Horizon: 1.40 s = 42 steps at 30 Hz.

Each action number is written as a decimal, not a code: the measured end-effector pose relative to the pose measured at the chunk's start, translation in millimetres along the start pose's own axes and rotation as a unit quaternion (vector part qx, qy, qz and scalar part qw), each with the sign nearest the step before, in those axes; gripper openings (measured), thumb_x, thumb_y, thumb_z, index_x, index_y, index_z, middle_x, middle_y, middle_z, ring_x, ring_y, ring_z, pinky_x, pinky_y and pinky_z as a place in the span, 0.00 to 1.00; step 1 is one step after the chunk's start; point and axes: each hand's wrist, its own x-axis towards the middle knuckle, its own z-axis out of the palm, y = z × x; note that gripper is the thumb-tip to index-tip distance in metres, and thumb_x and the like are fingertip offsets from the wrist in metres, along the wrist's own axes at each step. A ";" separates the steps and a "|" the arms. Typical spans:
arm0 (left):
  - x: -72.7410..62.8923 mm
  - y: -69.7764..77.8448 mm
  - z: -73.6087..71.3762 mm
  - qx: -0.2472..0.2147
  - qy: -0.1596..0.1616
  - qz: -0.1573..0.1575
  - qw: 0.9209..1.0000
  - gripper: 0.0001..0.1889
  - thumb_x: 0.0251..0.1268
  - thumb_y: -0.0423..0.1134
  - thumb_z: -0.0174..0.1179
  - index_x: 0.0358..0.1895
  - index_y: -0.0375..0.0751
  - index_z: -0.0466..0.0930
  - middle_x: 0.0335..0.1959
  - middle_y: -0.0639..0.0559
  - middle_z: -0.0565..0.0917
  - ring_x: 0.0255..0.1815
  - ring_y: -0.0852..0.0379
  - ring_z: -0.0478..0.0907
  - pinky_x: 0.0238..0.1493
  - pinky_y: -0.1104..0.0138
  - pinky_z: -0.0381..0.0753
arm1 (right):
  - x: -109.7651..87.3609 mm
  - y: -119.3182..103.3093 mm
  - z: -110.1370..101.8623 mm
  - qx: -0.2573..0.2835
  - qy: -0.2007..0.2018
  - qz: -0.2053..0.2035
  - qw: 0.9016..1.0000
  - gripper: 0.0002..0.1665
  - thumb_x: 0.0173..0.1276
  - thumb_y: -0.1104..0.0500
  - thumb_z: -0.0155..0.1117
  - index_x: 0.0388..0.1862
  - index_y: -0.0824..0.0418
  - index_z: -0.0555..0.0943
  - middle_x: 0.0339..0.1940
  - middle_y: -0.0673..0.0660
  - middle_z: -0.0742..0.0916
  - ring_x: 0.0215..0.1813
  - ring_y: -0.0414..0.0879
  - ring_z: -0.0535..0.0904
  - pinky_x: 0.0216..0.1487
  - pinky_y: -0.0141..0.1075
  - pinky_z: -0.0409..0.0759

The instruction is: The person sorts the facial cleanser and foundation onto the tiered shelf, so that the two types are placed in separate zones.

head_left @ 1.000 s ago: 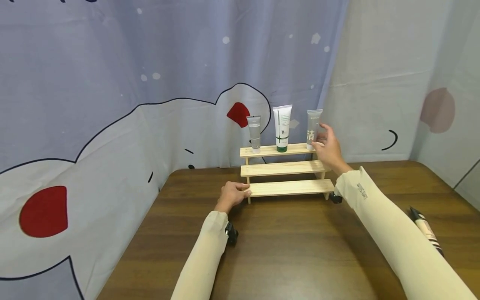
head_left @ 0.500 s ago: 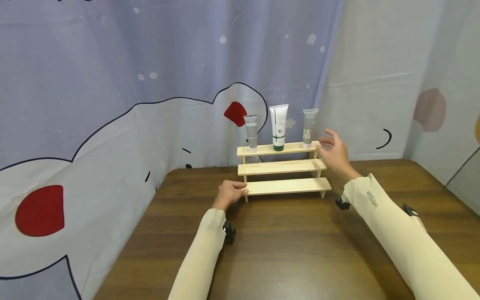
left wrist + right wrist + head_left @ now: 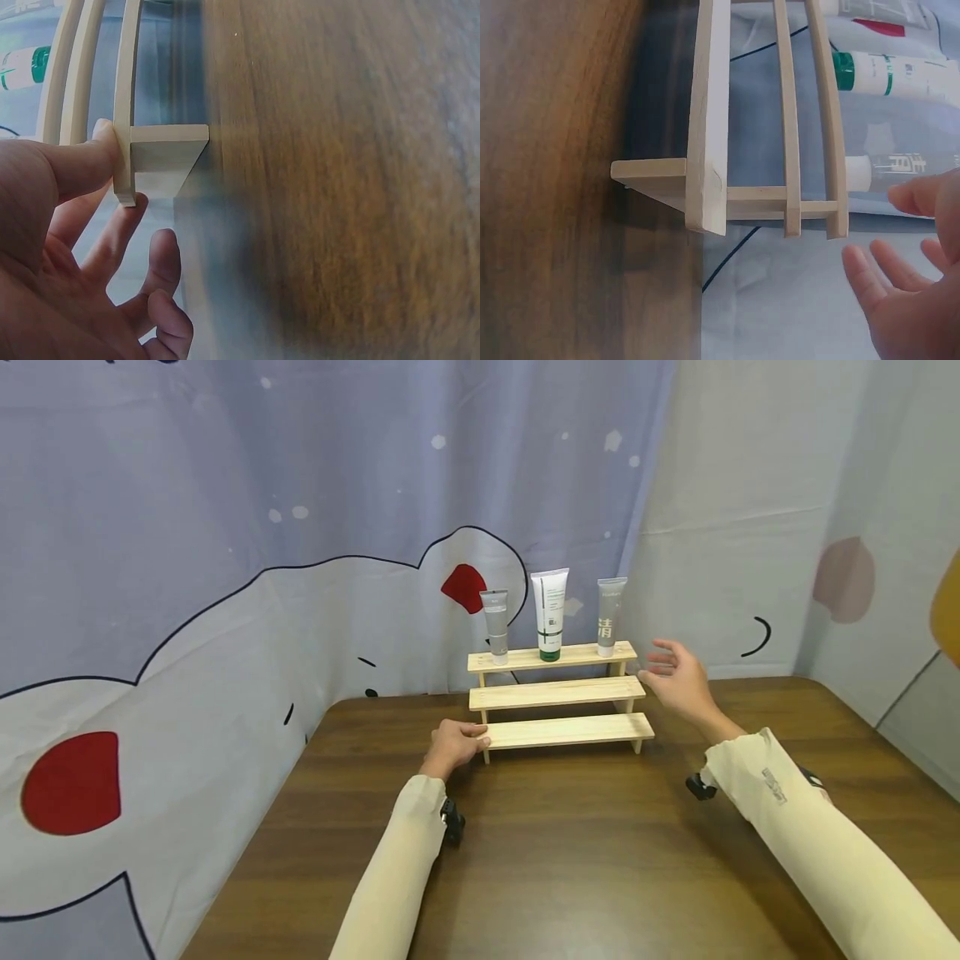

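A three-step wooden display rack (image 3: 557, 693) stands toward the back of the table. On its top step three tubes stand upright on their caps: a small grey tube (image 3: 497, 625) at left, a white tube with a green cap (image 3: 550, 614) in the middle, and a grey tube with a white cap (image 3: 608, 617) at right. My left hand (image 3: 452, 748) pinches the left end of the lowest step; its thumb (image 3: 90, 161) lies on the board in the left wrist view. Beside the rack's right end, my right hand (image 3: 681, 685) hangs in the air, fingers spread and holding nothing.
A dark-capped tube (image 3: 813, 779) lies on the brown wooden table (image 3: 555, 860) at right, mostly hidden behind the right sleeve (image 3: 817, 835). A printed curtain (image 3: 360, 468) hangs close behind the rack.
My right hand has let go of the right grey tube and moved right and down, away from it. The tube stays standing. My left hand keeps its hold on the rack.
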 end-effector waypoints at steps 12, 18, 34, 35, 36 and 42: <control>-0.8 -1.3 1.4 0.011 0.001 -0.005 1.000 0.15 0.63 0.48 0.69 0.53 0.59 0.87 0.64 0.47 0.79 0.70 0.35 0.65 0.68 0.44 0.66 | -22.7 2.9 -10.0 -0.045 -0.007 0.026 0.999 0.32 0.68 0.63 0.64 0.69 0.70 0.68 0.58 0.73 0.82 0.54 0.67 0.82 0.36 0.19 0.74; 0.0 -0.4 0.7 -0.002 -0.001 -0.002 1.000 0.15 0.63 0.48 0.69 0.53 0.58 0.88 0.64 0.48 0.79 0.71 0.35 0.63 0.69 0.44 0.64 | -34.8 0.1 -25.7 -0.080 -0.020 0.050 0.995 0.30 0.69 0.59 0.65 0.66 0.69 0.72 0.58 0.72 0.82 0.55 0.67 0.81 0.44 0.40 0.83; 0.2 -2.1 -0.8 -0.006 0.004 0.019 1.000 0.15 0.63 0.47 0.68 0.53 0.55 0.88 0.61 0.50 0.82 0.69 0.34 0.64 0.68 0.43 0.65 | -68.2 -5.1 -55.8 -0.101 -0.102 0.087 0.986 0.29 0.71 0.54 0.65 0.64 0.70 0.73 0.58 0.72 0.82 0.55 0.65 0.80 0.41 0.34 0.81; 0.3 -2.4 -0.6 -0.006 0.005 0.021 1.000 0.15 0.63 0.47 0.68 0.53 0.55 0.88 0.61 0.51 0.82 0.69 0.34 0.65 0.68 0.43 0.65 | -70.0 -4.5 -57.7 -0.101 -0.107 0.087 0.985 0.29 0.71 0.54 0.65 0.63 0.70 0.73 0.57 0.72 0.82 0.54 0.64 0.80 0.42 0.35 0.82; 0.8 -2.7 -0.3 -0.003 0.006 0.023 1.000 0.15 0.63 0.47 0.68 0.53 0.55 0.88 0.60 0.51 0.82 0.69 0.34 0.66 0.68 0.44 0.66 | -71.8 -3.7 -59.9 -0.099 -0.113 0.088 0.985 0.29 0.71 0.54 0.65 0.63 0.71 0.73 0.57 0.73 0.82 0.53 0.64 0.81 0.42 0.36 0.84; 0.3 -2.1 0.1 -0.002 0.004 0.015 1.000 0.15 0.63 0.47 0.69 0.52 0.56 0.88 0.61 0.52 0.82 0.69 0.35 0.65 0.67 0.44 0.66 | -79.9 4.7 -73.5 -0.097 -0.139 0.091 0.981 0.30 0.71 0.55 0.65 0.64 0.74 0.72 0.56 0.75 0.81 0.49 0.62 0.84 0.41 0.41 0.86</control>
